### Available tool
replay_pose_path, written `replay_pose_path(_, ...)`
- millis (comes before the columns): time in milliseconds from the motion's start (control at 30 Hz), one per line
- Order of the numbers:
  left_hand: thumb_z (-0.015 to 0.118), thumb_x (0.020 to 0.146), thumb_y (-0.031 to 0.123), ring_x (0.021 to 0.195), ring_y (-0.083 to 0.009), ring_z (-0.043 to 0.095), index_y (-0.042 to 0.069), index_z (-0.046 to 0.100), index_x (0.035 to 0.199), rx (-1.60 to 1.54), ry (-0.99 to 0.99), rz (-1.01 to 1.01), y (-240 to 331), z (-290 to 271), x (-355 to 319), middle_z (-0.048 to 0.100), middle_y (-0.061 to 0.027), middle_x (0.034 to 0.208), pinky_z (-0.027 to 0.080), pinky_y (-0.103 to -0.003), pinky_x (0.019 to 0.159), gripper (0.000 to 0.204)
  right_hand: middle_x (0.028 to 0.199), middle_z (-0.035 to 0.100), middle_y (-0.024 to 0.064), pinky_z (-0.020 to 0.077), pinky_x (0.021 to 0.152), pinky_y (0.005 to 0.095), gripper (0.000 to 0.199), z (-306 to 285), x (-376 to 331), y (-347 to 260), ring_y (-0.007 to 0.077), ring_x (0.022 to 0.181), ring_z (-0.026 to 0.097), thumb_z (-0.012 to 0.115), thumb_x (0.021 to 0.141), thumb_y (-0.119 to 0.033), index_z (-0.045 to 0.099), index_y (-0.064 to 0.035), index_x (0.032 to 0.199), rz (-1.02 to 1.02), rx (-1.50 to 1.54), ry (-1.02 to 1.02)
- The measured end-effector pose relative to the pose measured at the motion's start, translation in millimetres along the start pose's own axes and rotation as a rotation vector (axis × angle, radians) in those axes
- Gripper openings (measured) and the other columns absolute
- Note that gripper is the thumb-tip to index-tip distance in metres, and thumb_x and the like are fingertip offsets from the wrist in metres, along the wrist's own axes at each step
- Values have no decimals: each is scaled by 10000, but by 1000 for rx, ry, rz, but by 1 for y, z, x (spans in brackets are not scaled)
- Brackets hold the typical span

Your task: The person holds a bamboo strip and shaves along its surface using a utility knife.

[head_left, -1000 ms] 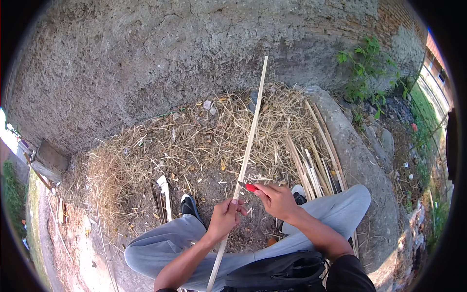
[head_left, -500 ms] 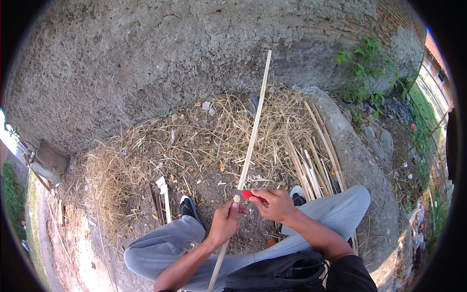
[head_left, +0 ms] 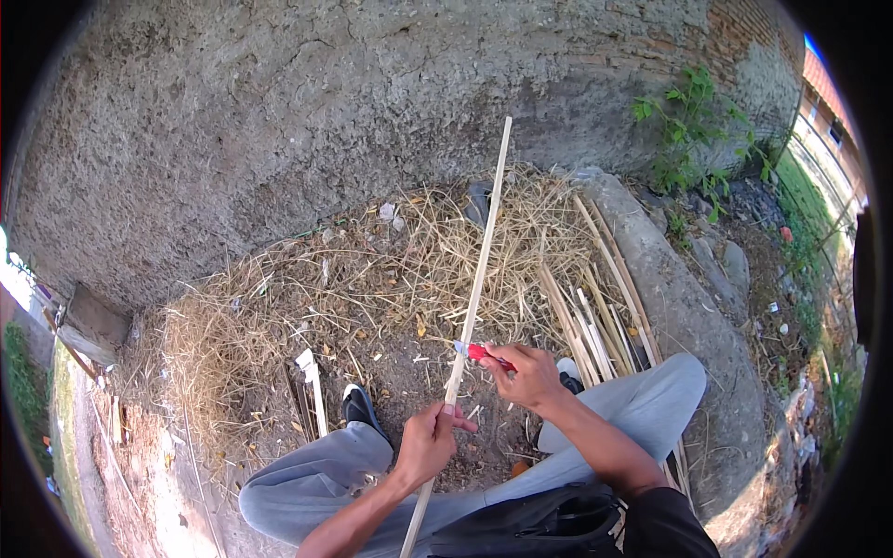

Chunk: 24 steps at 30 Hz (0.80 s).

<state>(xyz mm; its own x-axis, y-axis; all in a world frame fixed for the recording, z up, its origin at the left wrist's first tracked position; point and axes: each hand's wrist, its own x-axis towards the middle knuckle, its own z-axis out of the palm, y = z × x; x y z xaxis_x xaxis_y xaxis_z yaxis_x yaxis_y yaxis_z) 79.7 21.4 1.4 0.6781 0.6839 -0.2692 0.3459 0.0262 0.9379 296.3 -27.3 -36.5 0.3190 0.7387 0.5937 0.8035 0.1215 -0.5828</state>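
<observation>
1. Left hand [head_left: 430, 445] is clenched round a long pale stick [head_left: 476, 279], which runs from near the lap up to the far wall [head_left: 279, 121].
2. Right hand [head_left: 532, 377] grips a red-handled knife [head_left: 476, 352], blade touching the stick just beyond the left hand.
3. Risk: if the blade skips toward the near side, it could cut the left fingers close below it.
4. Risk: a loose grip lets the stick twist, so the cut gouges.
5. Shavings [head_left: 372, 298] near the shoe [head_left: 361, 409] could make the footing slippery.

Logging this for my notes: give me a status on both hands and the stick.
Left hand closed around the long thin stick. Right hand holds a red-handled knife, blade at the stick. Pile of shavings underneath, nothing blocking.
</observation>
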Motion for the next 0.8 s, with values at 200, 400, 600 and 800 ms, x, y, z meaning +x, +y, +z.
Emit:
replay_pose_path(200, 398, 1103, 180, 486, -60, 511, -33, 592, 1052, 6, -31, -32, 9, 1, -8, 761, -121, 891, 440, -255, 468, 292, 872, 760, 137, 569, 535, 354, 224, -2, 0, 21, 279, 619, 722, 778, 895, -230, 752, -46, 1019, 24, -9, 3)
replay_pose_path(400, 418, 1091, 175, 500, -82, 561, -34, 607, 1036, 100, 3, -1, 12, -2, -14, 764, -105, 834, 481, -287, 502, 287, 883, 765, 137, 573, 546, 357, 226, -2, 3, 23, 279, 632, 729, 777, 894, -233, 754, -38, 1006, 31, -44, 9)
replay_pose_path(600, 428, 1091, 183, 493, -88, 569, -34, 612, 1044, 145, -2, -2, 6, -7, -11, 761, -103, 814, 477, -287, 503, 288, 825, 756, 136, 556, 491, 396, 216, 4, 10, 30, 302, 597, 719, 750, 913, -287, 754, -90, 1001, 32, -17, 82)
replay_pose_path(800, 411, 1105, 159, 482, -45, 475, -39, 597, 1027, 242, -146, 2, 15, 2, -45, 751, -107, 842, 413, -234, 465, 283, 708, 694, 159, 481, 492, 375, 243, -59, 31, 118, 258, 495, 621, 705, 954, -250, 749, -16, 1001, 528, -307, 122)
